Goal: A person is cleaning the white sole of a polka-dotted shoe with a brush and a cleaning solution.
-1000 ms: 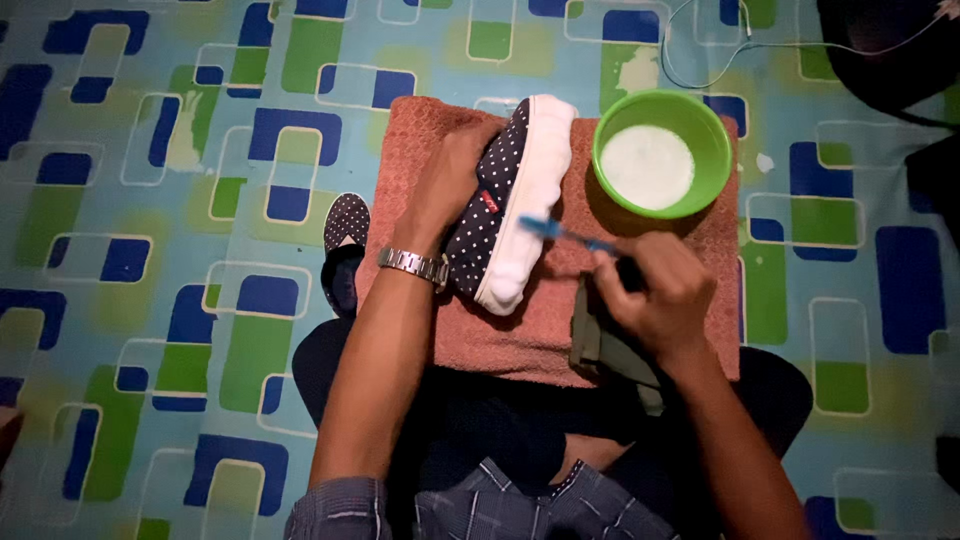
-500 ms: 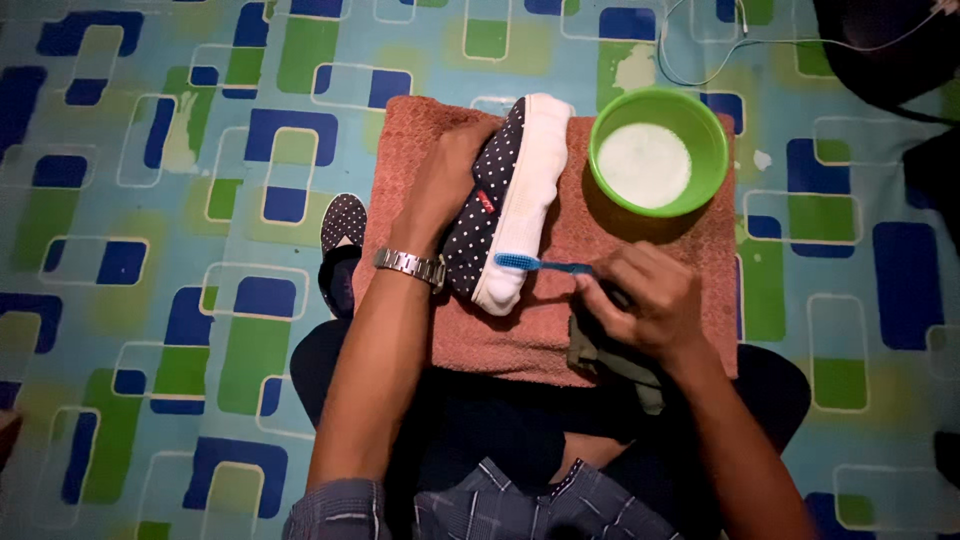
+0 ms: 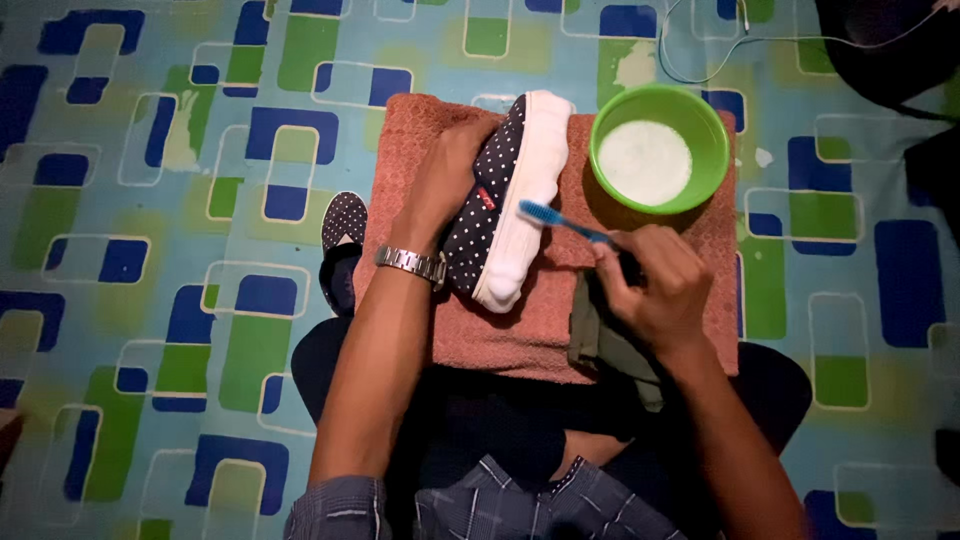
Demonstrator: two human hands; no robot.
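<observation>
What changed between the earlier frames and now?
The right hand worked the blue toothbrush along the white sole of the polka-dot shoe, brush head shifting slightly. Unchanged: left hand holds the shoe on the towel; green bowl, second shoe.

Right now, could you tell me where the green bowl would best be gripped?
Grip the green bowl at its far right rim, coming from the right. It holds white liquid, so keep it level; the toothbrush and right hand crowd its near left side.

Blue toothbrush (image 3: 560,222) against shoe sole (image 3: 525,200)
</observation>
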